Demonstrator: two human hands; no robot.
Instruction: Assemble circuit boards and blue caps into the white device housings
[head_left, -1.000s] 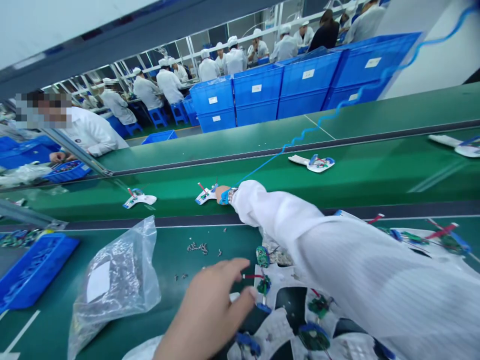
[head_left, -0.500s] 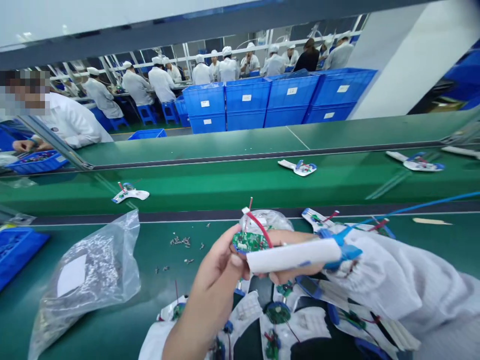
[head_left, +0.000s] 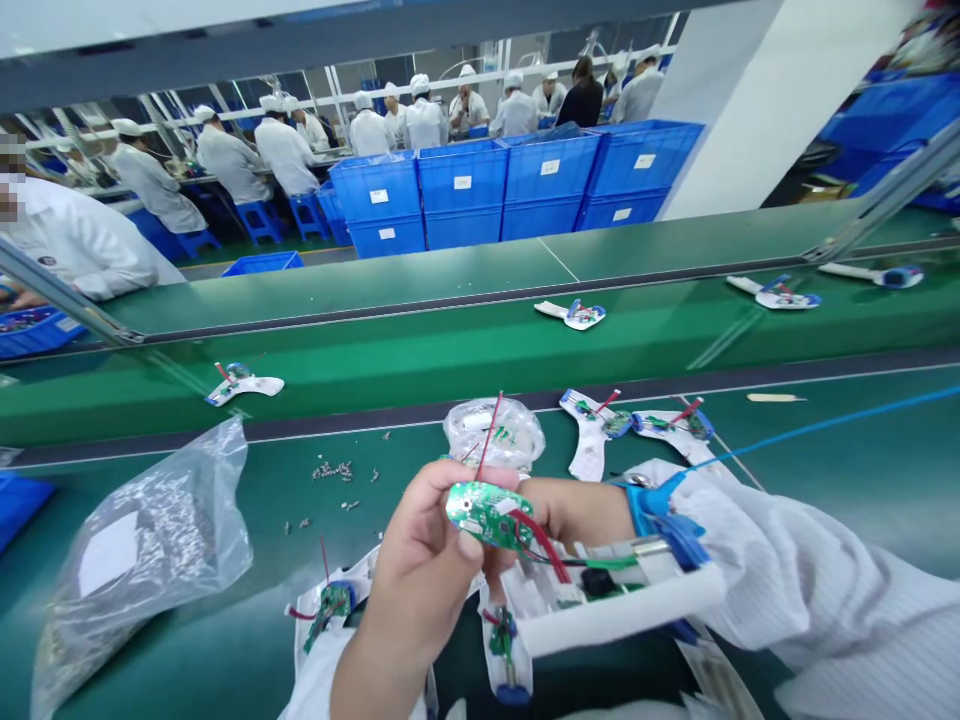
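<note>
My left hand (head_left: 416,575) pinches the end of a green circuit board (head_left: 487,512) between thumb and fingers. Red and black wires run from this board into an open white plastic housing (head_left: 622,610), where a black part and metal contacts show. My right hand (head_left: 581,508) reaches behind the board and housing and is closed on them, its fingertips hidden. A blue wrist strap (head_left: 652,505) with a cord is round the right wrist. Below my hands lie similar housings (head_left: 510,645), partly covered by my arms.
A clear bag of small metal parts (head_left: 172,540) lies left, near loose screws (head_left: 332,470). Behind my hands are a bag of boards (head_left: 495,435) and more housings (head_left: 592,430). Several housings rest on the green belt (head_left: 420,355). Beyond stand blue bins (head_left: 461,185) and seated people in white.
The housing has tipped, so its wired inside now faces me instead of its smooth white outside. My view has turned right, bringing more of the bench's right side into sight.
</note>
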